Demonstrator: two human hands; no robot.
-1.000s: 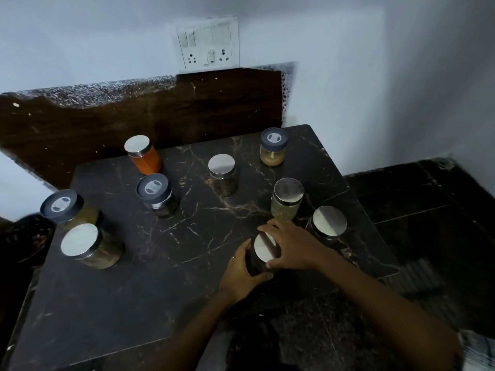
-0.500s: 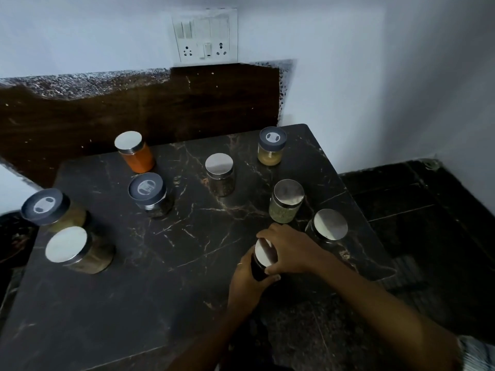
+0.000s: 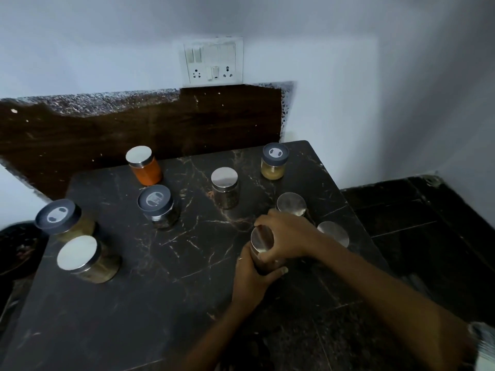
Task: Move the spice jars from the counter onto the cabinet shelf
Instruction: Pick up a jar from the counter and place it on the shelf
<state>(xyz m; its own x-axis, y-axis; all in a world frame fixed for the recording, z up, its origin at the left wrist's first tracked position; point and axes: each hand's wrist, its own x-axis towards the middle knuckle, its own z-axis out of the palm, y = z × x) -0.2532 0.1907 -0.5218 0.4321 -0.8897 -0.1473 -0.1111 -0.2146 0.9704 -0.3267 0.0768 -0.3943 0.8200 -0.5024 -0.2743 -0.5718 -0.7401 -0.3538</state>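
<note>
Your held jar (image 3: 261, 243) tipped further since before, left hand (image 3: 250, 277) gripping its body, right hand (image 3: 285, 236) curled over its lid, silver-lidded jar (image 3: 333, 232) just beyond on counter (image 3: 134, 303).

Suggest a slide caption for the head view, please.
Both hands, left and right, grip one steel-lidded jar on the marble counter.

The counter (image 3: 166, 303) is dark stone with thin light cracks. Jars stand on it. An orange jar (image 3: 146, 167) is near the back edge, and a yellow jar (image 3: 273, 163) sits by the back right corner. Two dark jars (image 3: 158, 207) (image 3: 225, 187) stand in the middle. Two big jars (image 3: 63, 219) (image 3: 85, 259) are by the left edge, close together (maybe touching). Two silver-topped jars (image 3: 291, 204) (image 3: 333, 234) stand near the right edge.
</note>
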